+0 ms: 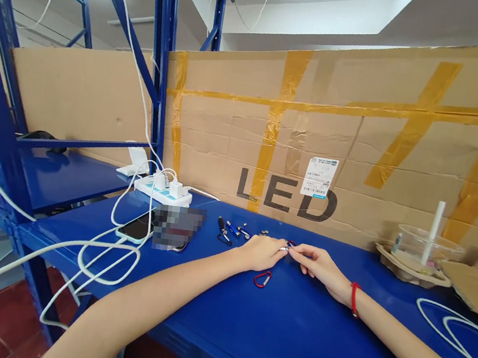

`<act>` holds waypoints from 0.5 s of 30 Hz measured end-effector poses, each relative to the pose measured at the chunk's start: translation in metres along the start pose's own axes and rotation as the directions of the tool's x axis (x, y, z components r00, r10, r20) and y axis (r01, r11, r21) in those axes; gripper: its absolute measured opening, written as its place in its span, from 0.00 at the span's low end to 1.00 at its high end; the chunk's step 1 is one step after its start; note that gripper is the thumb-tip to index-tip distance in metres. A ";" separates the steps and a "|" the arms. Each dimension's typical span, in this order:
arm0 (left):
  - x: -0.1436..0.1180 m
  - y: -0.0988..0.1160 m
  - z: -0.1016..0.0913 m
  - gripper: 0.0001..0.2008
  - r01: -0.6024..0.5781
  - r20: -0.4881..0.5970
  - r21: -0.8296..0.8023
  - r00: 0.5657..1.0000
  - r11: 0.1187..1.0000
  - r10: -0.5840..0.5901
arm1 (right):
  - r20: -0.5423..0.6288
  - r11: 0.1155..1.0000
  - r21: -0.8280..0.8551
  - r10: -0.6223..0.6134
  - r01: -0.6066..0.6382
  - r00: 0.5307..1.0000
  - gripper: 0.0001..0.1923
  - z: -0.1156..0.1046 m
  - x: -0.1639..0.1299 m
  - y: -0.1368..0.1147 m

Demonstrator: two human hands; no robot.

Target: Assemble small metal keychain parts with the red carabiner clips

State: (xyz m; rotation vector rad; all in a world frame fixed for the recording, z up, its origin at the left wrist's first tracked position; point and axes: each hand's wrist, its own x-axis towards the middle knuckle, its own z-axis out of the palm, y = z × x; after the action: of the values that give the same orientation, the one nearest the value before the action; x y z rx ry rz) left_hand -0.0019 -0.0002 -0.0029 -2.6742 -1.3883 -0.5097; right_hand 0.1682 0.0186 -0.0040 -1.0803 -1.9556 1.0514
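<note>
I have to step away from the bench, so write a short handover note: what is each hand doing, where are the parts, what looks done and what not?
Left hand and right hand meet fingertip to fingertip on a small silver piece above the blue shelf.
Red carabiner lies loose just in front of the hands.
Small keychain parts, blue and black, lie behind the left hand.
Nothing looks joined to the red carabiner yet.

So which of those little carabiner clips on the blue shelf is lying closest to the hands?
The red carabiner clip, just below the left hand; the black one lies farther left.
</note>
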 end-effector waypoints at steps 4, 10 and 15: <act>0.000 -0.001 0.001 0.13 0.003 0.000 -0.006 1.000 1.000 -0.003 | 0.001 1.000 -0.028 0.013 -0.013 1.000 0.20 0.001 0.000 -0.001; 0.000 -0.002 0.004 0.13 0.003 0.002 0.000 1.000 1.000 -0.003 | -0.007 0.998 -0.058 0.040 -0.040 0.999 0.21 0.002 0.000 0.000; 0.002 -0.004 0.007 0.14 0.008 0.010 0.007 1.000 1.000 -0.008 | -0.011 0.996 -0.060 0.058 -0.059 0.998 0.21 0.002 0.000 -0.001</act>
State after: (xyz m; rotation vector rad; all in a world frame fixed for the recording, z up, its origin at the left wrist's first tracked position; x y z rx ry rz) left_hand -0.0025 0.0055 -0.0096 -2.6709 -1.4009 -0.4916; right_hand 0.1666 0.0179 -0.0042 -1.1798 -1.9702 1.0225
